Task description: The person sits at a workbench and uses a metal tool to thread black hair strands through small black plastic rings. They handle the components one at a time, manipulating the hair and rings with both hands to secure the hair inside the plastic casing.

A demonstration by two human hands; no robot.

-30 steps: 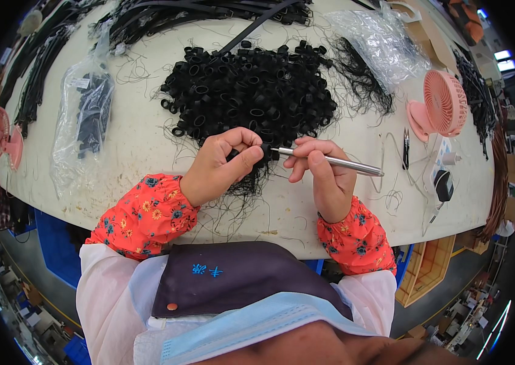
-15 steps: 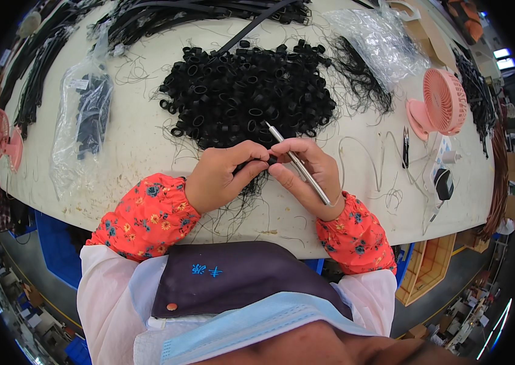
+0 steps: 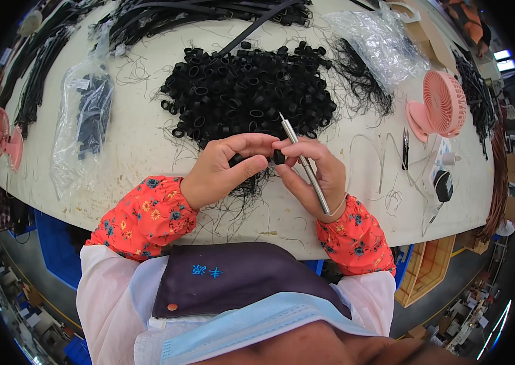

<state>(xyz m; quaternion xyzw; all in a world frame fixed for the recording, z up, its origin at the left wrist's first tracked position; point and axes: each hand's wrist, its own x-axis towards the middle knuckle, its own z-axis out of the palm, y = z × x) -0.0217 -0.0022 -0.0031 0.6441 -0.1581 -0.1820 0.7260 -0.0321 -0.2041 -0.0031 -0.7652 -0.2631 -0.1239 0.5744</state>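
Observation:
A large heap of small black strap loops (image 3: 239, 91) lies on the table beyond my hands. My right hand (image 3: 318, 173) is closed around a silver pen-shaped tool (image 3: 306, 164), its thin pointed tip slanting away toward the heap. Between that hand's thumb and fingers sits one black strap loop (image 3: 279, 157), which my left index fingertip meets or nearly meets. My left hand (image 3: 224, 167) is curled, thumb apart from the fingers, with another black loop (image 3: 235, 159) partly hidden inside it. Loose black threads (image 3: 248, 188) lie beneath the hands.
Black belts (image 3: 209, 12) lie along the far edge. A clear bag of black pieces (image 3: 93, 115) is at left, plastic wrap (image 3: 382, 45) at far right. Pink fans (image 3: 443, 103) stand on both sides. Black-handled tweezers (image 3: 405, 149) and a power strip (image 3: 443, 158) lie at right.
My left thumb has drawn back from the right fingertips, and the left hand has opened slightly. The right hand has turned a little, shifting the tool's tip right and away.

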